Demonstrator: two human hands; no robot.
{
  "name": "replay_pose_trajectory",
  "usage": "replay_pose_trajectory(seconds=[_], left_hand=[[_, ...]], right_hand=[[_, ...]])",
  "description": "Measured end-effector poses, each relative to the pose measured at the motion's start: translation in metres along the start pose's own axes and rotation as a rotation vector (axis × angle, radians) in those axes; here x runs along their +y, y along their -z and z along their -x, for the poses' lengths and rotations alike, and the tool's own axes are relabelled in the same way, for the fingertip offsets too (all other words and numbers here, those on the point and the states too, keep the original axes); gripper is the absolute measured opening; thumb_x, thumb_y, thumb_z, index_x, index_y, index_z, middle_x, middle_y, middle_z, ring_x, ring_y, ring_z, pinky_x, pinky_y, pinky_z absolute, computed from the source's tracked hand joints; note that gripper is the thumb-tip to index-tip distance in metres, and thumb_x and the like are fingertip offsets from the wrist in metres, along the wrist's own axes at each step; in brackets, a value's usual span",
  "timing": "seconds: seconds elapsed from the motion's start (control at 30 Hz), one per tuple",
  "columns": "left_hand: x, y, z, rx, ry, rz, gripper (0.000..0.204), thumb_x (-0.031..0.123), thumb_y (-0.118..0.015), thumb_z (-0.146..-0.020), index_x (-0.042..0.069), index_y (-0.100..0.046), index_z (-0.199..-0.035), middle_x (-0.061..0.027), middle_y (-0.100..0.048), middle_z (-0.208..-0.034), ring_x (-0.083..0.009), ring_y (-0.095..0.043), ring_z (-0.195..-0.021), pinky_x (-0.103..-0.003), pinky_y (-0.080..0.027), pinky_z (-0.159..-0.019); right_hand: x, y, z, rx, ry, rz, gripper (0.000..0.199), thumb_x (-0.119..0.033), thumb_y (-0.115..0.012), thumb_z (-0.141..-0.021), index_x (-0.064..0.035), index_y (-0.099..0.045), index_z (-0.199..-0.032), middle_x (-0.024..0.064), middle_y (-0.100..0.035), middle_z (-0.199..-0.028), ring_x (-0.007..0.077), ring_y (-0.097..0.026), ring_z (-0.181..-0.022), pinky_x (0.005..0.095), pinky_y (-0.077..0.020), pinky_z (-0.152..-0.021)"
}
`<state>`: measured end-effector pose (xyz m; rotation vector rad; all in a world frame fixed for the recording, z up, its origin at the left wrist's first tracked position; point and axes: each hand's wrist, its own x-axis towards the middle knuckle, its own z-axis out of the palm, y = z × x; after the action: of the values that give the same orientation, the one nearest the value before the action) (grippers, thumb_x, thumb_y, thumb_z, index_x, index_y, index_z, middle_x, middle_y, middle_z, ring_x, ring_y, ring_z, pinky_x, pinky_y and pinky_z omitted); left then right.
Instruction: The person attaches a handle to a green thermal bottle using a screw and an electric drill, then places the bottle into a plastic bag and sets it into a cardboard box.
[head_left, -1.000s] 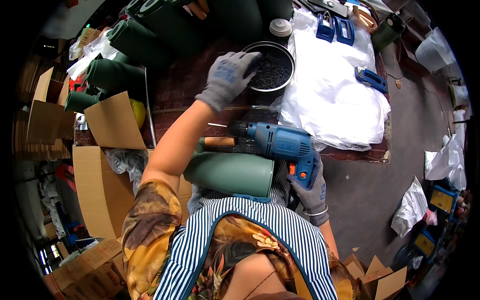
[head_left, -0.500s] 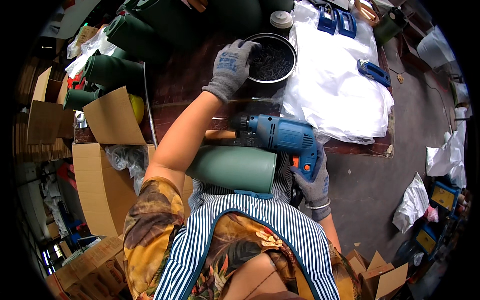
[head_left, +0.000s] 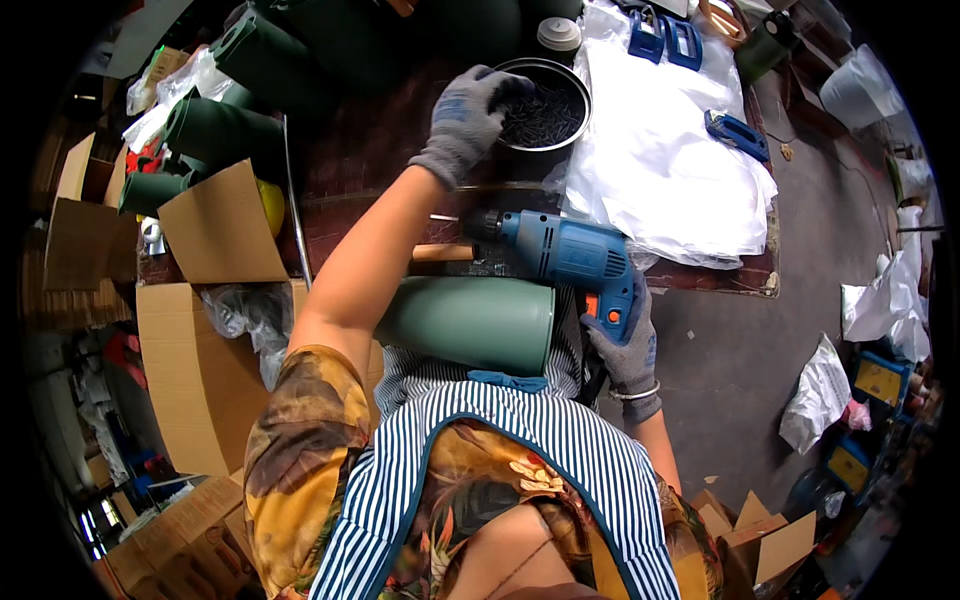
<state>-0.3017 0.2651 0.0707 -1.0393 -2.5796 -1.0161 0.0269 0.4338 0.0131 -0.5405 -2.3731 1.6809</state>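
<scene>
My left hand (head_left: 464, 122), in a grey knit glove, reaches over the near-left rim of a round metal bowl (head_left: 588, 112). Its curled fingers dip into a heap of small, thin, dark screws or nails (head_left: 543, 117); the fingertips are partly hidden there. In the same kind of glove, my right hand (head_left: 628, 345) is wrapped round the handle of a blue power drill (head_left: 575, 250). The drill lies level above my lap, its black chuck and thin bit pointing left. Just below it, a green roll (head_left: 465, 322) rests across my lap.
A dark red table (head_left: 350, 165) stands ahead. White plastic sheets (head_left: 665, 160) cover its right side, with blue-handled tools (head_left: 737, 135) on them. Several dark green rolls (head_left: 215, 130) stand at the left, near an open cardboard box (head_left: 205, 375). A brown tube (head_left: 443, 253) lies beside the drill.
My left hand's fingers have moved from the bowl's rim farther in among the dark pieces. My right hand still holds the drill; the whole view has shifted slightly.
</scene>
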Motion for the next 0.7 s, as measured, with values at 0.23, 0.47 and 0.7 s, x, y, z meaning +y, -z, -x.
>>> replay_pose_trajectory(seconds=[0.23, 0.47, 0.7], left_hand=[[-0.059, 0.083, 0.137, -0.240, 0.623, 0.394, 0.027, -0.006, -0.055, -0.090, 0.002, -0.069, -0.112, -0.0036, -0.070, -0.105, -0.0125, -0.063, -0.096, -0.029, -0.051, -0.093], [-0.049, 0.075, 0.161, -0.411, 0.519, 0.186, 0.020, 0.001, -0.061, -0.088, 0.004, -0.070, -0.105, -0.0081, -0.065, -0.103, -0.0208, -0.062, -0.097, -0.033, -0.050, -0.091], [-0.042, 0.074, 0.158, -0.413, 0.574, 0.267, 0.021, 0.000, -0.060, -0.087, 0.005, -0.070, -0.105, -0.0084, -0.065, -0.104, -0.0214, -0.062, -0.099, -0.034, -0.050, -0.092]], right_hand=[[0.005, 0.033, 0.025, -0.025, -0.293, -0.237, 0.088, -0.010, -0.087, -0.076, 0.0006, -0.038, -0.148, 0.0125, -0.057, -0.132, 0.0182, -0.060, -0.111, 0.0320, -0.0525, -0.093], [-0.004, 0.030, 0.023, -0.037, -0.334, -0.310, 0.082, -0.003, -0.079, -0.080, -0.0047, -0.036, -0.149, 0.0075, -0.062, -0.105, 0.0124, -0.062, -0.078, 0.0246, -0.0534, -0.065], [-0.010, 0.025, 0.023, -0.016, -0.329, -0.333, 0.080, -0.004, -0.077, -0.081, -0.0061, -0.036, -0.150, 0.0077, -0.063, -0.102, 0.0127, -0.063, -0.076, 0.0258, -0.0543, -0.062]])
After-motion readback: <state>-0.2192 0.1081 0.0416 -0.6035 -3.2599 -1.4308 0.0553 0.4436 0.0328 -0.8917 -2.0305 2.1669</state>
